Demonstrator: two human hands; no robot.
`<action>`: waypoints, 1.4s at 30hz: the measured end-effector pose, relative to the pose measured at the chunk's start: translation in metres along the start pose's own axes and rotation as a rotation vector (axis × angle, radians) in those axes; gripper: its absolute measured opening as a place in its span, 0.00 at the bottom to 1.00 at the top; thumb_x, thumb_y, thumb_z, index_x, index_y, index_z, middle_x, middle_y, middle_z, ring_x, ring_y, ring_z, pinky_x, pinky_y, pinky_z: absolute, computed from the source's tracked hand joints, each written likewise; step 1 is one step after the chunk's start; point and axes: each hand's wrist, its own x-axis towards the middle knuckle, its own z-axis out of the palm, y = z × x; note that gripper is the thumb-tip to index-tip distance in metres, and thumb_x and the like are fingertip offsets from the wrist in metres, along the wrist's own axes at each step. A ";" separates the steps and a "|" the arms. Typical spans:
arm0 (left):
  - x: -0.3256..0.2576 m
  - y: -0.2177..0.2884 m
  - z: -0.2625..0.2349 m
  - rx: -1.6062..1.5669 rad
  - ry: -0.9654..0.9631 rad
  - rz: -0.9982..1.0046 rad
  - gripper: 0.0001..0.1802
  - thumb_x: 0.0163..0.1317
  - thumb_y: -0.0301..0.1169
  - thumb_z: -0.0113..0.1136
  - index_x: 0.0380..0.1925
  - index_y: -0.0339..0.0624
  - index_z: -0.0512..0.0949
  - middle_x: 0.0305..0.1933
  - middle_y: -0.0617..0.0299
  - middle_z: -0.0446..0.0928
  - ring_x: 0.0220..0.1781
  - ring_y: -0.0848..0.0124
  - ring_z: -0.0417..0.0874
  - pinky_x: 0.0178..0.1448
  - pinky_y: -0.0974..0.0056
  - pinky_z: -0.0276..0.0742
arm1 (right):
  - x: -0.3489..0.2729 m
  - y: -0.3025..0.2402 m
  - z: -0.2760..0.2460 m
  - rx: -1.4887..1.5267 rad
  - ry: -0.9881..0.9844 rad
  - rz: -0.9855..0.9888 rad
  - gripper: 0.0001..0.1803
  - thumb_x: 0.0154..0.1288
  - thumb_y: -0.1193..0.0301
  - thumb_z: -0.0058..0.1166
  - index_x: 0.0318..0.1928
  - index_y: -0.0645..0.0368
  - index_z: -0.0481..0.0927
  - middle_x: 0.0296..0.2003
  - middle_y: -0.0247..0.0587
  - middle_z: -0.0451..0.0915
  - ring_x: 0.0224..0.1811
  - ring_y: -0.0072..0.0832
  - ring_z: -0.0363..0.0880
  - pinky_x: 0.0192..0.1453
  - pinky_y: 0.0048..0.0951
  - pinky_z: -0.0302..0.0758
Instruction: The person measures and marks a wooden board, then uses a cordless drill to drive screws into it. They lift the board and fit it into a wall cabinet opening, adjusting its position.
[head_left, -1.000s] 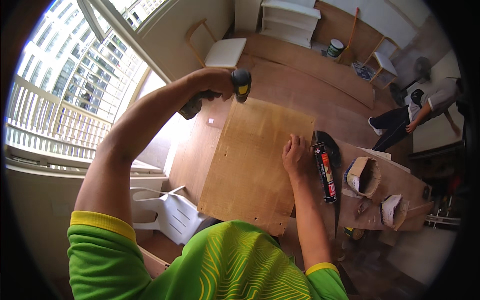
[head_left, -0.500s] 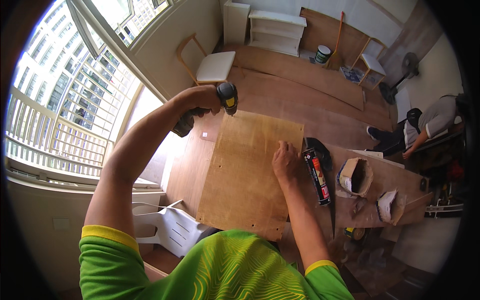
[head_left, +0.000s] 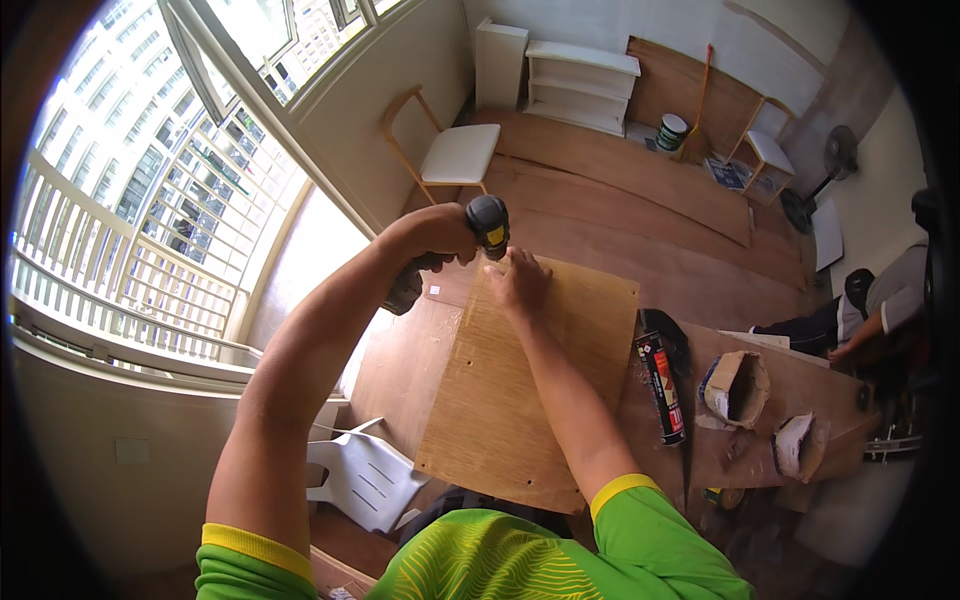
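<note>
My left hand (head_left: pixel 447 232) is wrapped round the handle of a black and yellow cordless drill (head_left: pixel 487 218), nose pointing down at the far left corner of a plywood panel (head_left: pixel 505 400). Right by the drill's nose is my right hand (head_left: pixel 522 285), its fingers bent and drawn together at the panel's far edge. Anything small between those fingertips is too hard to make out. The panel lies flat in front of me, with several small dark holes near its edges.
To the panel's right, a sealant cartridge (head_left: pixel 660 388) and two torn paper bags (head_left: pixel 735 388) (head_left: pixel 797 447) lie on a board. A white plastic chair (head_left: pixel 368 475) stands at left, a wooden chair (head_left: pixel 460 155) beyond. Another person (head_left: pixel 885 300) is at far right.
My right hand has left the panel's right side and come over to the drill's nose at the far left corner. The drill stays over that corner. The whole view has shifted slightly.
</note>
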 end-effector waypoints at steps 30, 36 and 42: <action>-0.208 -0.110 0.196 -0.122 -0.455 0.270 0.29 0.57 0.26 0.75 0.59 0.37 0.79 0.44 0.61 0.86 0.43 0.74 0.83 0.49 0.61 0.83 | -0.406 0.084 -0.212 0.913 -0.114 1.072 0.25 0.73 0.43 0.60 0.39 0.54 0.82 0.27 0.20 0.69 0.27 0.11 0.61 0.30 0.19 0.59; -0.211 -0.094 0.214 -0.187 -0.433 0.267 0.23 0.59 0.27 0.74 0.54 0.37 0.79 0.36 0.62 0.83 0.29 0.73 0.84 0.36 0.63 0.84 | -0.414 0.091 -0.173 0.985 -0.043 0.942 0.27 0.69 0.40 0.63 0.37 0.53 0.82 0.26 0.20 0.68 0.25 0.10 0.59 0.27 0.20 0.58; -0.224 -0.070 0.222 -0.084 -0.415 0.084 0.26 0.55 0.26 0.73 0.55 0.37 0.79 0.37 0.57 0.85 0.38 0.66 0.86 0.45 0.58 0.84 | -0.404 0.091 -0.177 1.244 -0.161 0.962 0.24 0.72 0.47 0.64 0.41 0.58 0.85 0.30 0.22 0.73 0.32 0.14 0.65 0.39 0.21 0.64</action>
